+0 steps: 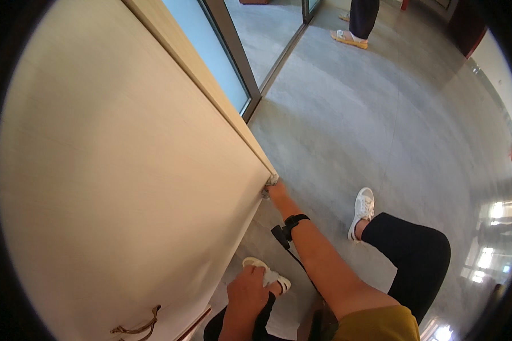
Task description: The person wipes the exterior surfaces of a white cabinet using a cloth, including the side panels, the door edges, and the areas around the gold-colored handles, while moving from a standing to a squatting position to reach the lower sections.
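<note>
My right hand (276, 188) reaches to the bottom corner of a large pale wood-grain panel (128, 170), gripping a crumpled greyish cloth (272, 180) against its edge. Parts of the cloth stick out on both sides of the fingers, which are largely hidden. On that wrist is a black strap with a black plug-like piece (280, 237) and a cable hanging from it. My left hand (246, 287) rests over my bent left knee, above a white shoe; its fingers point away from me, and whether it holds anything is unclear.
A curved metal handle (141, 326) sits on the panel at the lower left. Beyond the panel stand a dark-framed glass door (234, 55) and its floor track (281, 64). Another person's foot in a yellow sandal (350, 39) is on the grey floor. My right shoe (362, 211) is planted at right.
</note>
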Demonstrator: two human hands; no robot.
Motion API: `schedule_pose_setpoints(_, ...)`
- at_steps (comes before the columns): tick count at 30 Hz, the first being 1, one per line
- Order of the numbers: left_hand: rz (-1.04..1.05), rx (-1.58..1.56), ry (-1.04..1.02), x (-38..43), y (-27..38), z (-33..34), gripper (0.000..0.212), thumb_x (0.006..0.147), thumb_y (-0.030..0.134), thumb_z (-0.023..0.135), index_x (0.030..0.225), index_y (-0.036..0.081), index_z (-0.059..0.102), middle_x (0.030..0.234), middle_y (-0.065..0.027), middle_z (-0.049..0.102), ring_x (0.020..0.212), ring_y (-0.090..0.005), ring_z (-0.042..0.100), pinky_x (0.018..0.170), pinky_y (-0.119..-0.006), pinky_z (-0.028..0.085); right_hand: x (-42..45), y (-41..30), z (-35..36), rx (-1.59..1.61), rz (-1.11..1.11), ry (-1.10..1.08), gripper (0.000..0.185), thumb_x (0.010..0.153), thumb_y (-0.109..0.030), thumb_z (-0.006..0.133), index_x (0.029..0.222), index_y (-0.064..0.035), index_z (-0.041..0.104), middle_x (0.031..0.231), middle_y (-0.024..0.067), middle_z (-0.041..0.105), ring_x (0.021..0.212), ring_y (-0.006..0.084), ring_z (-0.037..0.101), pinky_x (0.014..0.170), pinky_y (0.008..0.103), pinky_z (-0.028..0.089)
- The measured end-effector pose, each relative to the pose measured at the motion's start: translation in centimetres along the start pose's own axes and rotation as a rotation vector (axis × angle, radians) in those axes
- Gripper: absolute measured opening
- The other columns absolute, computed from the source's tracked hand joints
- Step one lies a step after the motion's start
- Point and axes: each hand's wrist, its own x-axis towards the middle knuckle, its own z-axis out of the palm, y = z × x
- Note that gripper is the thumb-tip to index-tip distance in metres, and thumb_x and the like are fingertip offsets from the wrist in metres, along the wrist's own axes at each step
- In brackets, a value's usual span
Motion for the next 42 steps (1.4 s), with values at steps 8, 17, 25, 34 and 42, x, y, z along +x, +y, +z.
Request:
schedule_pose_setpoints(8,-0.079,0.067,0.156,0.5,-0.6,-0.3,0.033,0.067,0.010,0.065,0.099,0.008,0.058,0.095,-0.0101,0.058,0.088,-0.0309,0.057,0.073,-0.040,0.046,-6.5,2.0,5.8,0.559,0.119,-0.127,0.030,0.075,-0.009,0.059,0.102,0.0022,0.051,0.088,0.0103,0.052,0.075,0.0220,0.048,0.064,0.0374,0.040)
schedule_pose_setpoints(17,0.074,0.122,0.140,0.2,-2.4,3.4,0.028,0.070,0.006,0.056,0.098,0.005,0.058,0.095,-0.0158,0.059,0.089,-0.0334,0.056,0.074,-0.041,0.046,-17.0,-15.0,1.2,0.507,-0.308,0.058,0.061,0.084,-0.032,0.053,0.132,-0.0025,0.029,0.102,0.0069,0.051,0.087,0.0135,0.045,0.073,0.0283,0.040)
schedule_pose_setpoints(25,0.145,0.047,0.168,-0.3,-1.7,4.2,0.021,0.069,0.011,0.059,0.088,0.006,0.054,0.084,-0.0139,0.057,0.081,-0.0331,0.058,0.066,-0.042,0.047,-34.4,-27.7,2.1,0.383,-1.527,0.141,0.064,0.089,-0.021,0.046,0.137,0.0035,0.011,0.136,0.0196,0.031,0.126,0.0265,0.031,0.101,0.0301,0.025)
schedule_pose_setpoints(34,-0.041,0.172,0.007,-1.6,-1.8,0.7,0.032,0.070,0.017,0.061,0.101,0.008,0.055,0.094,-0.0134,0.058,0.088,-0.0325,0.056,0.074,-0.041,0.046,-27.6,-25.8,-1.4,0.037,-1.786,0.119,0.055,0.076,-0.002,0.050,0.129,0.0034,0.035,0.138,0.0226,0.026,0.129,0.0353,0.024,0.104,0.0376,0.023)
schedule_pose_setpoints(42,-0.118,0.072,0.124,-0.6,-1.3,-0.2,0.032,0.070,0.020,0.063,0.098,0.006,0.056,0.090,-0.0129,0.058,0.081,-0.0324,0.058,0.068,-0.040,0.046,-13.1,-2.8,5.8,0.410,-0.702,0.152,0.048,0.087,-0.012,0.040,0.131,0.0031,0.031,0.141,0.0187,0.022,0.129,0.0283,0.027,0.103,0.0312,0.023)
